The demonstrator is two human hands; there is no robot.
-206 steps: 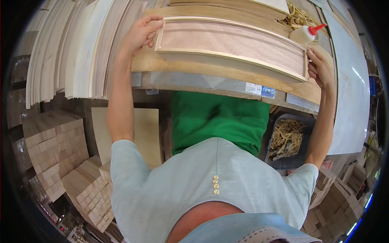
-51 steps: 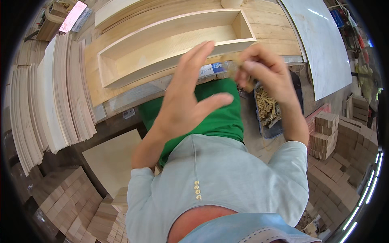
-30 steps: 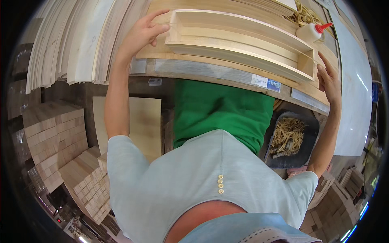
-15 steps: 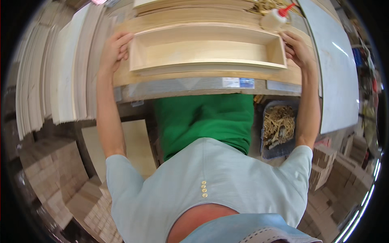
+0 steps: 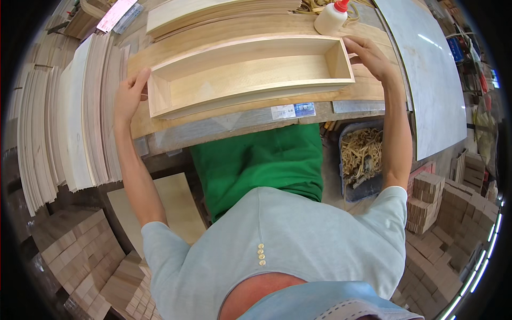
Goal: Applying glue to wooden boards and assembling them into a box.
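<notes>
A long, shallow, pale wooden box (image 5: 250, 54) lies over the wooden work board (image 5: 368, 92), its open side facing up and its left end a little nearer to me. My left hand (image 5: 132, 95) grips the left end, with the thumb along the outer edge and the other fingers partly hidden behind it. At the opposite end, my right hand (image 5: 369, 56) holds the right wall, fingers bent round its upper corner. Just beyond that corner stands a white glue bottle (image 5: 330, 20) with a red cap.
Stacked thin wooden boards (image 5: 77, 112) stand to the left, and flat strips (image 5: 213, 15) lie behind the box. A grey metal sheet (image 5: 426, 80) borders the right side. Below the bench edge is a dark bin (image 5: 358, 193) of yellowish bands. Wooden block piles (image 5: 80, 245) fill the lower left.
The view has turned, so the box and bench appear shifted left, with the box's left end lower. Both hands keep their hold on the box ends.
</notes>
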